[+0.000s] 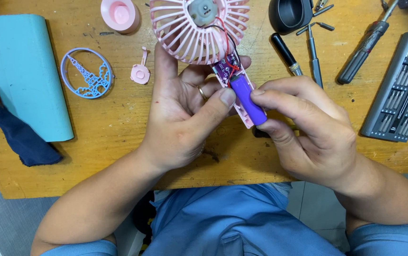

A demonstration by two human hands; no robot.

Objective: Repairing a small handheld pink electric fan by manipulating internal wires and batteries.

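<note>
Pink handheld fan (199, 33) is opened up, held above the worktop (118, 123) at centre frame: rear grille with curved ribs, grey motor exposed in the hub, red and black wires running down to a small purple circuit board (228, 65) at the top of the handle shell. Purple cylindrical battery (247, 98) sits in the open pink handle, slanting toward 5 o'clock. Left hand (185, 114) is wrapped under the handle, thumb pressed against the battery's upper end, ring on one finger. Right hand (308, 128) pinches the battery's lower part between thumb and forefinger, other fingers curled. On the worktop: pink round cap (120, 14) at 11 o'clock, small pink button piece (140, 72) just left of the left hand, blue round openwork front cover (87, 72) beside it, teal rolled mat (26, 76) at 9 o'clock with dark cloth (19, 137) under it. At 1 to 2 o'clock: black cup (289, 14), loose screwdrivers (362, 47), grey bit case (400, 87) at 3 o'clock.
</note>
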